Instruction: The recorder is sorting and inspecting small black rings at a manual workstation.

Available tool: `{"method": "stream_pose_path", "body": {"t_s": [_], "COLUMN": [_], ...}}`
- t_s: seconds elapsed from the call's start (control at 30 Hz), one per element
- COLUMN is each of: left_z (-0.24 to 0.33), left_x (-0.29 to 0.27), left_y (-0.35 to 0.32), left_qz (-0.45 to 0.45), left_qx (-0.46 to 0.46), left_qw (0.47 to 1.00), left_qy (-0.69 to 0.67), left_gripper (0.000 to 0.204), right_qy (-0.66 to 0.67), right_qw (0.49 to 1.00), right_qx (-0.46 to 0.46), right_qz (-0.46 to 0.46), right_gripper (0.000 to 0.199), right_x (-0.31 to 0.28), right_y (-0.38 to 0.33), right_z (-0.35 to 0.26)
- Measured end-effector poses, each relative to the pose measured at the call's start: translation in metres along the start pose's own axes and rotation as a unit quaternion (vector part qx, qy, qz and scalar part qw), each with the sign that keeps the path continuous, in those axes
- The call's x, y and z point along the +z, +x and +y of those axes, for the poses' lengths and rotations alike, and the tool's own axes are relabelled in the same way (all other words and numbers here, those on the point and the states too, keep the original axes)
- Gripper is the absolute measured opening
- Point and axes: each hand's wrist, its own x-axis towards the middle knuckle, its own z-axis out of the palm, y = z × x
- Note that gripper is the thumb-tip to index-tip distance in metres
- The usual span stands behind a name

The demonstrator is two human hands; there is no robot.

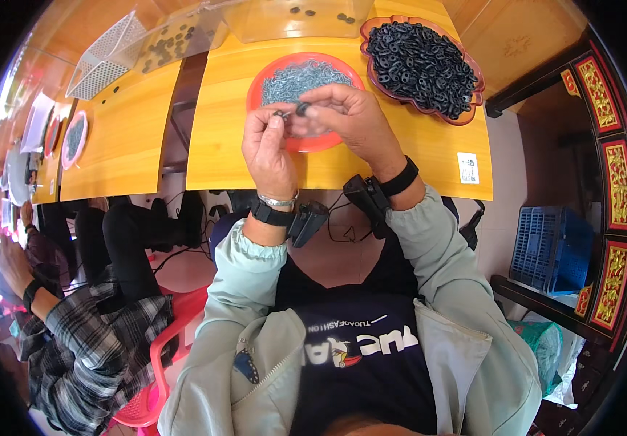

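My left hand (pixel 266 149) and my right hand (pixel 357 120) are raised close together over the near part of a red plate (pixel 255 91). A heap of small silvery metal pieces (pixel 302 78) fills the plate. Thumb and fingers of my left hand pinch a small dark piece (pixel 280 114); its exact shape is too small to make out. Between the fingertips of my right hand is a black oval plastic piece (pixel 302 109), slightly blurred. To the right, a scalloped reddish bowl (pixel 479 86) is piled with similar black oval pieces (pixel 422 69) with holes in them.
At the table's far edge stands a clear plastic bin (pixel 299 25) with a few black pieces. A white perforated basket (pixel 106 58) is on the neighbouring table (pixel 121 134). A co-worker in a plaid sleeve (pixel 85 356) sits at left. A blue crate (pixel 549 247) stands at right.
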Motion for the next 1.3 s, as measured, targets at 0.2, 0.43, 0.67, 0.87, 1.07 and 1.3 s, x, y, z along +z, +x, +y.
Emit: {"method": "stream_pose_path", "body": {"t_s": [0.2, 0.43, 0.67, 0.87, 1.07, 1.3], "left_z": [0.001, -0.009, -0.009, -0.006, -0.006, -0.006], "left_x": [0.000, -0.005, -0.013, -0.007, -0.010, -0.003], "left_y": [0.000, 0.004, 0.003, 0.004, 0.003, 0.001], "left_qz": [0.003, 0.047, 0.036, 0.083, 0.053, 0.066], "left_qx": [-0.017, -0.099, -0.161, -0.173, -0.183, -0.201], "left_qw": [1.000, 0.988, 0.967, 0.962, 0.960, 0.955], "left_qy": [0.002, -0.106, -0.194, -0.196, -0.203, -0.206], "left_gripper": [0.016, 0.008, 0.008, 0.004, 0.010, 0.005], "right_qy": [-0.164, -0.326, -0.376, -0.444, -0.535, -0.590], "right_qw": [0.978, 0.930, 0.904, 0.849, 0.787, 0.745], "right_qx": [-0.126, -0.161, -0.190, -0.269, -0.302, -0.312], "right_qz": [0.040, 0.044, 0.068, 0.094, 0.052, 0.024], "right_gripper": [0.013, 0.013, 0.012, 0.012, 0.012, 0.012], "right_x": [0.004, 0.006, 0.007, 0.005, 0.013, 0.005], "right_y": [0.001, -0.001, -0.001, 0.000, -0.005, -0.002], "right_z": [0.010, 0.006, 0.005, 0.004, 0.001, 0.009]}}
